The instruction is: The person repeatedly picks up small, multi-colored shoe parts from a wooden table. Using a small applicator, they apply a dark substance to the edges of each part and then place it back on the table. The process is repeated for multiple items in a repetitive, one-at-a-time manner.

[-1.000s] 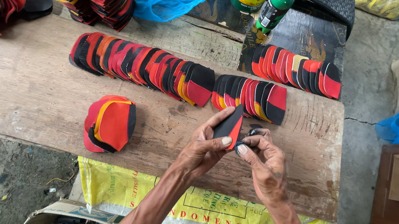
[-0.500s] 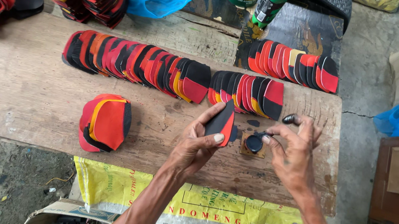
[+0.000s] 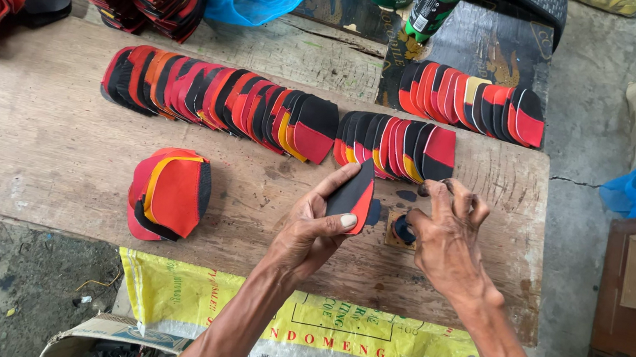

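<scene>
Black-and-red cut piece pinched upright in left hand; right hand just beside, fingers curled over small dark round object on table.

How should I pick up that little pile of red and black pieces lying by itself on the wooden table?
Pinch the pile across its two long sides, coming straight down from above. The pieces lie flat and overlapping on the table, so squeezing the sides should keep them together. Bare wood lies around it, leaving room for fingers.
</scene>
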